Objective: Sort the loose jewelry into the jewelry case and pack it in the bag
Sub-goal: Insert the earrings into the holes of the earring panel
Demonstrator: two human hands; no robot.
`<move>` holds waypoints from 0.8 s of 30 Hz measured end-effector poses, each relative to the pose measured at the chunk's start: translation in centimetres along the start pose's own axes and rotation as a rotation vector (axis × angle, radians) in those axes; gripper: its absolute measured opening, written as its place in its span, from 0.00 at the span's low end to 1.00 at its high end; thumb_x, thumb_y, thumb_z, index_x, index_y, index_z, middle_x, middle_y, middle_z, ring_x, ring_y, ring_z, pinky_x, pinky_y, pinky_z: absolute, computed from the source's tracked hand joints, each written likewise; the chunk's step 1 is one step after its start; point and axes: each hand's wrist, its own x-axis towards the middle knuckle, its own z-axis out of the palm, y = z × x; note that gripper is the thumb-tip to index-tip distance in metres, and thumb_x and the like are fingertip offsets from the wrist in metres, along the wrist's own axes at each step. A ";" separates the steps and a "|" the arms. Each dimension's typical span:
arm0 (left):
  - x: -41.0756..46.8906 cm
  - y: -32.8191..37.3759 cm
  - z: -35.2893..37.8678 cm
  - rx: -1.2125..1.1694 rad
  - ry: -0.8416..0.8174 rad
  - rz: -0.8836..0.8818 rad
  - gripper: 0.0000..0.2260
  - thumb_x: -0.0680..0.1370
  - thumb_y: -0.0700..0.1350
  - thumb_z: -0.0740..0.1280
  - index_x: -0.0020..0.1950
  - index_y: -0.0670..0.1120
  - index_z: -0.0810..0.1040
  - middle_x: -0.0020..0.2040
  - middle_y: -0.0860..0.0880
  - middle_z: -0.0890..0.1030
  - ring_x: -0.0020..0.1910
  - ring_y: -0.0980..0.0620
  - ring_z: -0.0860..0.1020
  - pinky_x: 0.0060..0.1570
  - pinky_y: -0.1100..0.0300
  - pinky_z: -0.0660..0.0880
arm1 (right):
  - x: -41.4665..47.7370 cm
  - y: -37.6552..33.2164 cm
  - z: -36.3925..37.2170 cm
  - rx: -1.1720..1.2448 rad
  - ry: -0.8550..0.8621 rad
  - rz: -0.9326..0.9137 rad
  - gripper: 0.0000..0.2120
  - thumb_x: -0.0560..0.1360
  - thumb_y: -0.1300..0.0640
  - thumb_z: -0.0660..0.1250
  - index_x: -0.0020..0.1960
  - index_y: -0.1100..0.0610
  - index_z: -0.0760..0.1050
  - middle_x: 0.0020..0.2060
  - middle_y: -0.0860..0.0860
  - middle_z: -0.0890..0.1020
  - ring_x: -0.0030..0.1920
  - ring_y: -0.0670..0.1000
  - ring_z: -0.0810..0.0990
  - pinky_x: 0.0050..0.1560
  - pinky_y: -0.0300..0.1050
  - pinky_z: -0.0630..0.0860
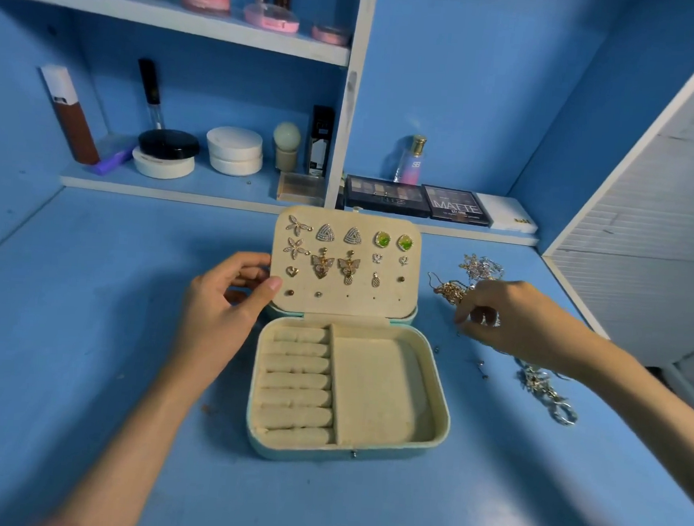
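Jewelry case (324, 452): sits open in the middle of the blue table (86, 326), with its lid panel (342, 303) standing upright at the back.
Lid panel: carries rows of earrings (325, 233), including flowers, triangles, green stones, butterflies, small hearts and studs. Several holes in the bottom row are bare.
Ring rolls (296, 376): fill the left half of the base, with nothing tucked into them.
Flat compartment (373, 388): takes up the right half of the base, with nothing in it.
Left hand (228, 295): pinches the left edge of the lid panel, thumb in front and fingers behind.
Right hand (510, 315): reaches over the loose chains (480, 268) to the right of the case with its fingers curled down. I cannot tell whether it grips a piece.
Done: the earrings look largely sorted.
Left: the chains and a few small bits (482, 364) on the table have to go in. Then the case needs closing and packing, though no bag is in view.
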 end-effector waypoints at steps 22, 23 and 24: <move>0.0 -0.1 0.0 -0.011 -0.002 -0.003 0.13 0.74 0.36 0.70 0.46 0.56 0.79 0.40 0.61 0.82 0.41 0.61 0.79 0.46 0.70 0.74 | 0.0 -0.6 1.2 0.035 -0.080 -0.184 0.05 0.71 0.56 0.71 0.43 0.46 0.81 0.36 0.45 0.76 0.38 0.41 0.73 0.40 0.45 0.75; 0.0 -0.1 0.0 -0.010 -0.001 -0.003 0.13 0.74 0.36 0.70 0.46 0.56 0.79 0.39 0.61 0.82 0.41 0.61 0.79 0.46 0.70 0.74 | 0.0 -0.6 1.3 0.031 -0.075 -0.177 0.05 0.71 0.57 0.71 0.43 0.47 0.81 0.37 0.45 0.77 0.38 0.41 0.73 0.41 0.46 0.75; 0.0 0.0 0.0 -0.010 -0.001 -0.003 0.13 0.74 0.36 0.70 0.46 0.56 0.79 0.39 0.62 0.82 0.40 0.61 0.79 0.46 0.70 0.74 | 0.1 -0.6 1.3 0.031 -0.065 -0.170 0.04 0.71 0.57 0.70 0.43 0.48 0.81 0.37 0.45 0.77 0.38 0.42 0.74 0.41 0.47 0.75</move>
